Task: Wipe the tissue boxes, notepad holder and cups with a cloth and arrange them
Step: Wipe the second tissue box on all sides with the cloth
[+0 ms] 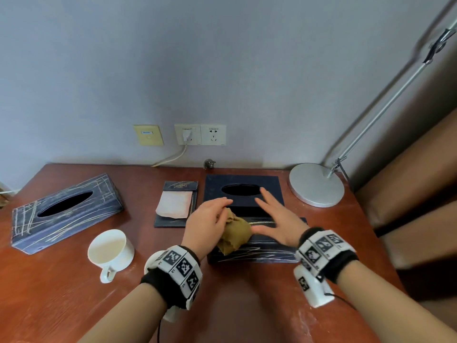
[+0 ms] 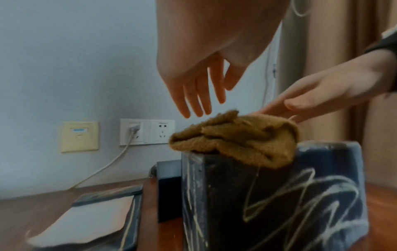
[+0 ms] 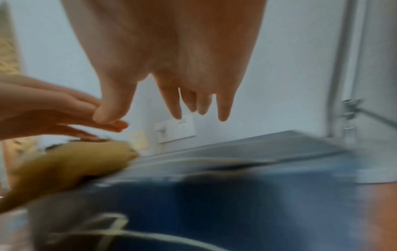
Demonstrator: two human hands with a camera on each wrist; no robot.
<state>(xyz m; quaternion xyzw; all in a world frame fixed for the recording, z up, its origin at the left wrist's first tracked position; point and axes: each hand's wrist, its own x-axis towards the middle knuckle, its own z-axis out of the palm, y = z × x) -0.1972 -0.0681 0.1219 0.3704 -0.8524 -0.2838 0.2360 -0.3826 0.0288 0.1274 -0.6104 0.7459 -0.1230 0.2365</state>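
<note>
An olive-brown cloth (image 1: 235, 233) (image 2: 236, 139) (image 3: 64, 166) lies bunched on the top left corner of a dark blue scratched tissue box (image 1: 254, 253) (image 2: 279, 203) at the table's front centre. My left hand (image 1: 210, 219) (image 2: 193, 84) hovers just over the cloth with straight fingers and holds nothing. My right hand (image 1: 274, 216) (image 3: 171, 76) is flat and spread over the same box, beside the cloth. Behind stands a square dark tissue box (image 1: 243, 194). A notepad holder (image 1: 176, 204) lies left of it. A long tissue box (image 1: 66, 211) and a white cup (image 1: 110, 248) sit at the left.
A second white cup (image 1: 152, 262) is mostly hidden under my left wrist. A silver lamp base (image 1: 316, 184) stands at the back right, its arm rising along the wall. Wall sockets (image 1: 200, 134) with a plugged cable sit behind. A brown chair (image 1: 408, 194) flanks the table's right edge.
</note>
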